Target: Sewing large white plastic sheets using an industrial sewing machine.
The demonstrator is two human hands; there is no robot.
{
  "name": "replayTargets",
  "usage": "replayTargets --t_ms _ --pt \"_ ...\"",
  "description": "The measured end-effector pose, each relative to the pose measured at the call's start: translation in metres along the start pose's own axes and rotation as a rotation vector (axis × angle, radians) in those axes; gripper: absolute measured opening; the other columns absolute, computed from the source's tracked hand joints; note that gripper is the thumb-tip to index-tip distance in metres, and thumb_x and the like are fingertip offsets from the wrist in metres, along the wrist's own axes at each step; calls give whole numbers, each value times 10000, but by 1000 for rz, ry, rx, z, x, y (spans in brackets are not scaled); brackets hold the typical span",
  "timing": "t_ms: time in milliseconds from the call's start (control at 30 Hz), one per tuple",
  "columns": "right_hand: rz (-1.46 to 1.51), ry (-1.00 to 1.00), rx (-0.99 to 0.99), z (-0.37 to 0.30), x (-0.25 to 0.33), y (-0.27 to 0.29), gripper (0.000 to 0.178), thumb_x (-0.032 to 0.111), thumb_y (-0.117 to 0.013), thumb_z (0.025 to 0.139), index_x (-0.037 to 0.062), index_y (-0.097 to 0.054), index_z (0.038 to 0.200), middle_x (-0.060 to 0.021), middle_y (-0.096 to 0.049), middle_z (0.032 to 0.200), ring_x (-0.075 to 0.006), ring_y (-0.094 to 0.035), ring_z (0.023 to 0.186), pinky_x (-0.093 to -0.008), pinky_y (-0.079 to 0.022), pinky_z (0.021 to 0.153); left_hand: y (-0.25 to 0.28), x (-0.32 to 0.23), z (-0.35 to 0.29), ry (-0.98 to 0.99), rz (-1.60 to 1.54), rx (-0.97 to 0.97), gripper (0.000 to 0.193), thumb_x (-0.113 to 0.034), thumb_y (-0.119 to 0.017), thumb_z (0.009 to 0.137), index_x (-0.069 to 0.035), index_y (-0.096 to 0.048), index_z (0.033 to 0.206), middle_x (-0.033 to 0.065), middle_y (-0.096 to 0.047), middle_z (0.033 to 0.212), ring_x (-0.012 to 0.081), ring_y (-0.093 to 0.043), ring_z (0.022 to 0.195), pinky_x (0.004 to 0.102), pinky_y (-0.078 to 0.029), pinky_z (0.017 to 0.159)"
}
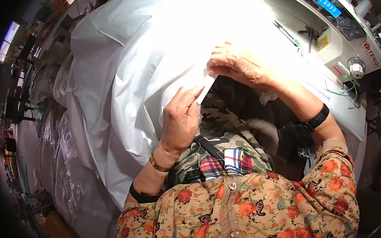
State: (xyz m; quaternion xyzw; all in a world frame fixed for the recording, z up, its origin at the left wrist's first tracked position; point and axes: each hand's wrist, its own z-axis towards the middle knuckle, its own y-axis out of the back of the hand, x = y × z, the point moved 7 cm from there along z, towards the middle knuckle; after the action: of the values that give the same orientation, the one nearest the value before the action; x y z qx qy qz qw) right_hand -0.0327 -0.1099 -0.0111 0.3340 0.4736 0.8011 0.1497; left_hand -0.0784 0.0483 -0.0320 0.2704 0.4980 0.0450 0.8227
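Left hand (181, 120) and right hand (237, 66) both pinched on flat, narrow white strip (206, 89), maybe edge of big glossy white fabric sheet (132, 79) spread left of white boxy sewing machine (341, 53); looks mid-handling, stitching done or left: can't tell

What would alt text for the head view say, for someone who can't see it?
A person's left hand and right hand pinch a narrow white strip, seemingly the edge of a large white sheet spread to the left. At upper right stands a white sewing machine with a lit blue display; below are camouflage clothing and a floral top.
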Motion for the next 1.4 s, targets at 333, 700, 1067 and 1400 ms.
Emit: replayTargets --t_ms 333,700,1067,1400 --pt "-31 -58 -45 0 -24 2 212 308 -709 842 107 -648 869 -24 -617 847 -204 -583 886 -353 -403 897 -5 -12 12 -255 201 -92 261 37 -633 803 2 -611 1061 158 -572 889 354 -608 745 432 -487 658" --pt "68 -468 -33 -15 -75 29 347 430 -737 805 128 -645 950 -53 -643 853 -231 -579 907 -381 -466 789 3 -16 15 -205 151 -27 184 56 -599 795 25 -623 975 167 -607 850 352 -626 711 400 -496 628" --pt "-362 -245 -114 -19 -107 47 408 499 -700 782 120 -578 870 -53 -535 904 -260 -480 1010 -415 -341 961 2 -27 20 -213 163 88 179 72 -626 770 25 -624 942 153 -594 783 334 -619 662 379 -485 588" --pt "-437 -381 -340 -25 -114 65 454 423 -745 766 63 -541 952 -111 -537 944 -297 -538 921 -414 -455 851 -26 -37 15 -331 269 320 181 -1 -640 785 -31 -600 959 113 -507 718 296 -567 597 376 -449 527"
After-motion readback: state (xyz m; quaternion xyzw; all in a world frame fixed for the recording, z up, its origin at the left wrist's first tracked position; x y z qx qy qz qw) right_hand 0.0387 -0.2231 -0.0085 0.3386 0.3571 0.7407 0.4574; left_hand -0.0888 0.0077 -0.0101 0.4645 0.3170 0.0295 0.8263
